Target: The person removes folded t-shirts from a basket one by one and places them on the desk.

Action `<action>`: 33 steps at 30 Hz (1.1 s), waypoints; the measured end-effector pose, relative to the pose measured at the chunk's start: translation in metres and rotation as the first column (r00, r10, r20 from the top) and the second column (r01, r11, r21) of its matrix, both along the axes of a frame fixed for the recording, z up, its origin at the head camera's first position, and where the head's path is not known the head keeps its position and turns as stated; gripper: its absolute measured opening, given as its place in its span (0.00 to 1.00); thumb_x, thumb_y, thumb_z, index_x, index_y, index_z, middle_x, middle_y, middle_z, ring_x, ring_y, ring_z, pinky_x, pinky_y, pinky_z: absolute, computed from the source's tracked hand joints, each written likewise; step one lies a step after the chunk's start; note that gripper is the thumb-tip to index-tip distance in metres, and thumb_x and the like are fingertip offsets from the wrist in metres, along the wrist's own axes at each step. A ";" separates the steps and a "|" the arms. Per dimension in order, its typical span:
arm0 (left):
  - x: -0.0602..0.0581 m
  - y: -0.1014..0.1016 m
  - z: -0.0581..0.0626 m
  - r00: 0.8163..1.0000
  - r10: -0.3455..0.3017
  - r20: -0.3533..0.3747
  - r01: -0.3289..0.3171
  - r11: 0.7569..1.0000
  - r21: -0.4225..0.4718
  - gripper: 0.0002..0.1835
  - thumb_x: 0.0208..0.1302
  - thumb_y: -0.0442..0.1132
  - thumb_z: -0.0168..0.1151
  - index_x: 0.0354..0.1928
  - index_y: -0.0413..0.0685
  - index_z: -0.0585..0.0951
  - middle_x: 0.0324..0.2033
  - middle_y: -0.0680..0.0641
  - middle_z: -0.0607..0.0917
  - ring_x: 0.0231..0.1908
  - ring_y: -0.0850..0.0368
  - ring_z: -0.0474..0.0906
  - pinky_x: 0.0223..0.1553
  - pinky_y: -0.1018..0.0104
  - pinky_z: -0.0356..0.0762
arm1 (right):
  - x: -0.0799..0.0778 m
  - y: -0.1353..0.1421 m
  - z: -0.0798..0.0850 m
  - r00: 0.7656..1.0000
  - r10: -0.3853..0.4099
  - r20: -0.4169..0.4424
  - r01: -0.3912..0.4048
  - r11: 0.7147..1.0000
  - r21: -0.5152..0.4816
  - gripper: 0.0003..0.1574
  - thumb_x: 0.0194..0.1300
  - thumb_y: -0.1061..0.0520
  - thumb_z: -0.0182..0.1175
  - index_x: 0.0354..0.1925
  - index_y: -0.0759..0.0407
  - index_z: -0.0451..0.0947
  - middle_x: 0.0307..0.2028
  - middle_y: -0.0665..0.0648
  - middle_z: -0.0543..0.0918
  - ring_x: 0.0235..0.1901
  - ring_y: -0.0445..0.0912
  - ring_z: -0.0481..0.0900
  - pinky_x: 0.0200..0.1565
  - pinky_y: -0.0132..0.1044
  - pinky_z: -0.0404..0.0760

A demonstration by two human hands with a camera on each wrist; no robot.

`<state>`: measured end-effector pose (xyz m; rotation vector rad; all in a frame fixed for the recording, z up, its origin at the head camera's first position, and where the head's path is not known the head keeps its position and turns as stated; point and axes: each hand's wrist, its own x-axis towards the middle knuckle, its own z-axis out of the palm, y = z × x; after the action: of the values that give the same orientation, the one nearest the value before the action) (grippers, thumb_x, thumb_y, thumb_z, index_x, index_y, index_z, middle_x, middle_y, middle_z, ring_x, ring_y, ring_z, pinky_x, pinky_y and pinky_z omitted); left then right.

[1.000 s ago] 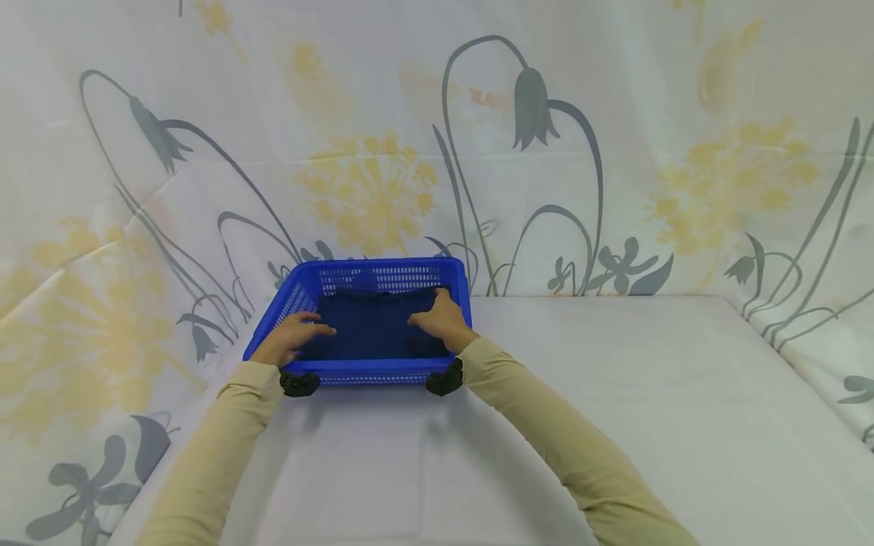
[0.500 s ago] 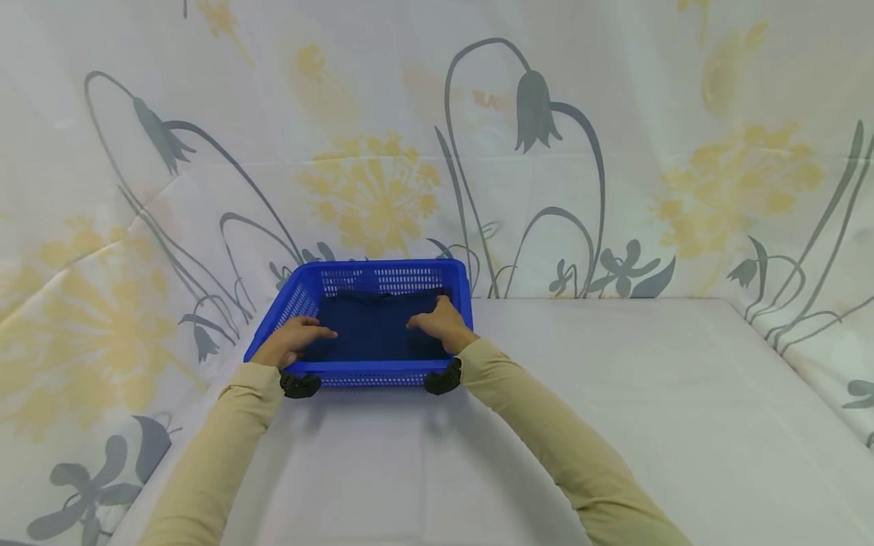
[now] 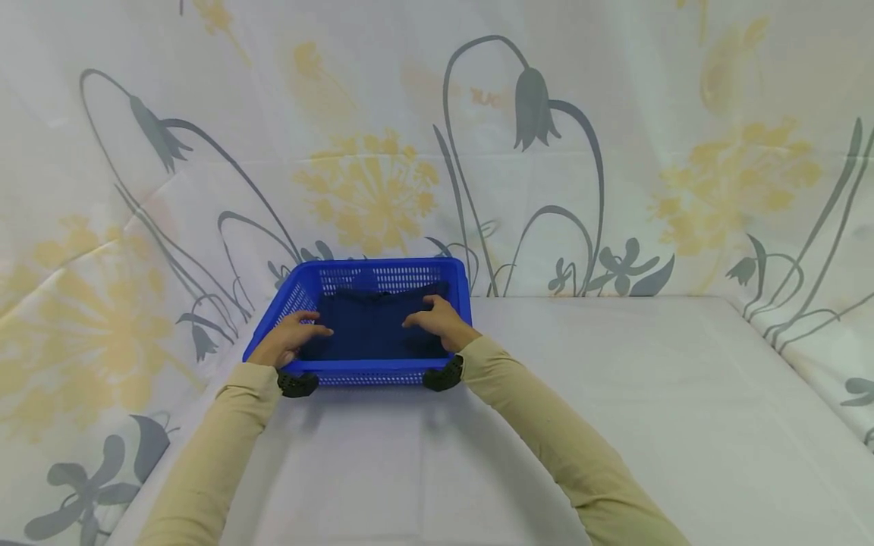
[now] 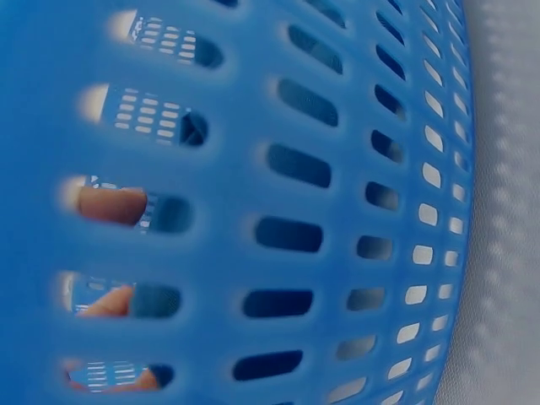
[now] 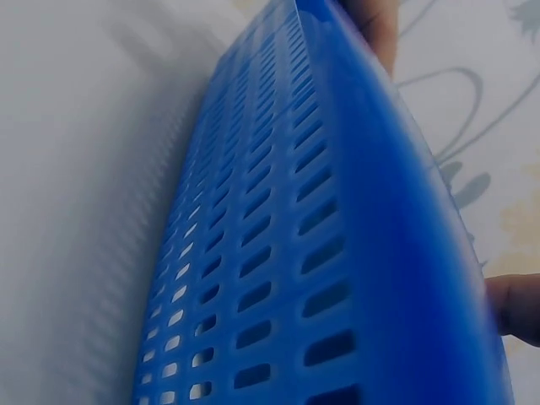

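Note:
A dark navy folded cloth (image 3: 372, 326) lies flat in a blue plastic basket (image 3: 375, 366) with slotted walls. My left hand (image 3: 290, 337) reaches over the near rim at the basket's left side, thumb spread toward the middle, fingers low at the cloth's left edge. Opposite it, my right hand (image 3: 444, 322) lies over the cloth's right part, thumb pointing left. In the left wrist view, bits of fingers (image 4: 111, 206) show through the slots of the basket wall (image 4: 228, 169). The right wrist view has the thumb (image 5: 516, 305) past the blue rim (image 5: 413, 253).
The basket stands on a white-covered table (image 3: 614, 379), close to a flower-printed cloth backdrop (image 3: 382, 98). White tabletop extends to the right and in front of the basket. Dark wrist mounts (image 3: 297, 384) hang just outside its near wall.
My right hand has drawn slightly left and toward me, its fingertips leaving the cloth's far right corner, which now shows. The left hand and basket are nearly unchanged.

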<state>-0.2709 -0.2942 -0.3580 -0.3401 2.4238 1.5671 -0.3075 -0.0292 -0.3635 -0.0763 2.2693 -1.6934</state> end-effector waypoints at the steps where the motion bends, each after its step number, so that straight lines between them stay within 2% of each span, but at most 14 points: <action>1: 0.000 0.001 0.000 1.000 0.004 -0.003 -0.004 1.000 0.002 0.38 0.63 0.35 0.61 0.71 0.33 0.56 0.71 0.29 0.48 0.61 0.39 0.59 0.48 0.57 0.68 | 0.000 0.000 0.000 1.000 0.002 -0.008 -0.002 1.000 0.003 0.47 0.57 0.60 0.66 0.71 0.62 0.59 0.68 0.66 0.62 0.66 0.59 0.60 0.64 0.53 0.60; 3: -0.001 0.000 0.000 1.000 0.005 -0.008 -0.005 1.000 0.004 0.37 0.64 0.34 0.61 0.72 0.36 0.57 0.70 0.29 0.50 0.44 0.46 0.70 0.35 0.65 0.70 | 0.000 0.000 -0.002 1.000 0.003 -0.025 -0.003 1.000 0.007 0.44 0.56 0.60 0.66 0.69 0.61 0.62 0.67 0.65 0.64 0.65 0.59 0.62 0.63 0.54 0.61; 6: -0.004 -0.003 -0.003 1.000 -0.004 -0.023 0.004 1.000 0.008 0.36 0.63 0.33 0.61 0.72 0.38 0.59 0.70 0.30 0.51 0.24 0.57 0.59 0.18 0.71 0.58 | -0.001 0.000 -0.002 0.999 -0.002 -0.045 0.002 1.000 0.004 0.40 0.56 0.61 0.66 0.67 0.61 0.67 0.66 0.64 0.65 0.65 0.59 0.63 0.63 0.54 0.62; 8: -0.006 -0.004 -0.005 0.999 -0.011 -0.034 0.012 1.000 0.017 0.36 0.63 0.32 0.60 0.72 0.38 0.60 0.71 0.31 0.51 0.24 0.58 0.58 0.16 0.72 0.55 | -0.001 0.000 -0.002 0.999 -0.010 -0.050 0.010 1.000 -0.005 0.39 0.57 0.62 0.65 0.66 0.61 0.67 0.66 0.64 0.65 0.64 0.59 0.63 0.63 0.55 0.62; 13: -0.008 -0.005 -0.006 0.998 -0.028 -0.059 0.030 0.999 0.045 0.34 0.63 0.29 0.58 0.71 0.38 0.61 0.70 0.31 0.55 0.38 0.52 0.64 0.16 0.73 0.55 | -0.002 0.001 -0.001 0.999 -0.007 -0.045 0.007 1.000 -0.021 0.39 0.56 0.63 0.65 0.67 0.62 0.67 0.67 0.64 0.65 0.65 0.59 0.62 0.63 0.55 0.60; 15: -0.007 -0.005 -0.006 0.997 -0.035 -0.063 0.039 0.998 0.056 0.34 0.63 0.27 0.58 0.71 0.37 0.61 0.68 0.29 0.57 0.32 0.55 0.64 0.14 0.73 0.55 | -0.003 0.001 -0.001 0.999 0.004 -0.035 -0.005 1.000 -0.028 0.39 0.57 0.63 0.64 0.67 0.62 0.67 0.67 0.64 0.64 0.66 0.59 0.61 0.64 0.55 0.60; 18: -0.005 -0.004 -0.004 0.997 -0.039 -0.063 0.043 0.998 0.054 0.33 0.63 0.26 0.57 0.71 0.37 0.61 0.69 0.29 0.56 0.22 0.60 0.54 0.14 0.73 0.54 | -0.003 0.001 0.000 1.000 0.018 -0.016 -0.019 0.999 -0.045 0.39 0.57 0.64 0.64 0.67 0.62 0.67 0.68 0.64 0.63 0.66 0.59 0.60 0.64 0.54 0.59; 19: -0.005 -0.003 -0.003 0.997 -0.045 -0.064 0.048 0.997 0.053 0.33 0.64 0.26 0.56 0.71 0.37 0.60 0.69 0.29 0.54 0.21 0.60 0.58 0.16 0.73 0.59 | -0.003 0.001 0.000 1.000 0.023 -0.010 -0.024 0.999 -0.049 0.39 0.57 0.64 0.64 0.67 0.62 0.67 0.68 0.64 0.62 0.67 0.59 0.59 0.65 0.54 0.58; 20: -0.004 -0.002 -0.003 0.997 -0.047 -0.066 0.052 0.997 0.066 0.34 0.64 0.25 0.56 0.71 0.37 0.60 0.71 0.30 0.52 0.23 0.57 0.64 0.20 0.73 0.66 | -0.003 0.001 0.001 1.000 0.027 -0.006 -0.027 0.998 -0.050 0.39 0.57 0.65 0.64 0.67 0.62 0.67 0.69 0.64 0.62 0.67 0.59 0.59 0.65 0.54 0.57; 22: -0.004 0.000 -0.002 0.996 -0.050 -0.073 0.056 0.994 0.091 0.34 0.64 0.24 0.54 0.72 0.36 0.58 0.72 0.32 0.47 0.39 0.47 0.75 0.36 0.65 0.77 | -0.002 0.001 0.001 1.000 0.030 0.007 -0.030 0.998 -0.048 0.39 0.58 0.66 0.64 0.67 0.62 0.66 0.69 0.64 0.61 0.68 0.59 0.58 0.65 0.54 0.56; 23: -0.003 0.001 -0.002 0.995 -0.056 -0.080 0.064 0.993 0.099 0.34 0.64 0.24 0.54 0.72 0.35 0.57 0.73 0.32 0.45 0.51 0.40 0.72 0.46 0.58 0.76 | -0.003 0.001 0.001 0.999 0.031 0.013 -0.031 0.998 -0.047 0.39 0.57 0.66 0.63 0.67 0.63 0.66 0.69 0.65 0.61 0.68 0.59 0.58 0.66 0.54 0.56; 25: -0.003 0.003 -0.002 0.994 -0.065 -0.089 0.076 0.988 0.131 0.34 0.64 0.24 0.52 0.72 0.33 0.56 0.73 0.32 0.42 0.66 0.33 0.54 0.60 0.46 0.64 | -0.003 0.001 0.001 0.999 0.032 0.024 -0.031 0.999 -0.040 0.40 0.57 0.67 0.63 0.68 0.63 0.65 0.69 0.65 0.61 0.68 0.58 0.57 0.66 0.53 0.56; 27: -0.003 0.004 -0.002 0.993 -0.065 -0.102 0.079 0.987 0.137 0.34 0.64 0.23 0.51 0.72 0.32 0.56 0.73 0.32 0.42 0.68 0.32 0.50 0.63 0.42 0.57 | -0.003 0.001 0.000 0.999 0.028 0.030 -0.027 0.999 -0.036 0.41 0.57 0.68 0.63 0.68 0.63 0.64 0.68 0.65 0.62 0.68 0.58 0.58 0.66 0.52 0.57; 33: -0.002 0.003 -0.002 0.988 -0.079 -0.133 0.091 0.992 0.088 0.33 0.65 0.24 0.50 0.72 0.33 0.57 0.73 0.31 0.44 0.69 0.33 0.47 0.64 0.42 0.53 | -0.005 0.001 -0.001 0.998 0.038 0.044 -0.035 0.998 -0.061 0.47 0.56 0.71 0.61 0.72 0.63 0.57 0.70 0.66 0.59 0.68 0.58 0.57 0.65 0.51 0.58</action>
<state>-0.2729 -0.2910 -0.3597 -0.1199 2.4130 1.7069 -0.3123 -0.0286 -0.3649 -0.0910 2.1720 -1.7271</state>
